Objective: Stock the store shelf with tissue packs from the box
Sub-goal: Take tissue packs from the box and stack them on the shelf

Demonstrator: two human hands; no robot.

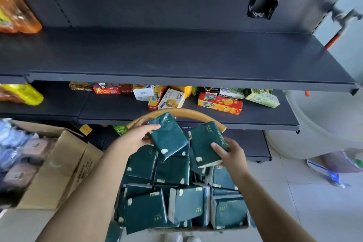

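Left hand (135, 135) pinches tissue pack (167, 135), seemingly leaning leftward.

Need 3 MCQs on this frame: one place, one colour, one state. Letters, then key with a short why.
1. The red biscuit box lies on: A) the top shelf B) the middle shelf C) the floor
2. The two held packs are: A) pink B) white C) dark green
3. The left hand is: A) gripping a pack B) hanging idle C) flat on the floor

Key: 1 B, it rests on that shelf's board; 2 C, both wrappers are dark green; 3 A, thumb and fingers curl round one lifted pack.
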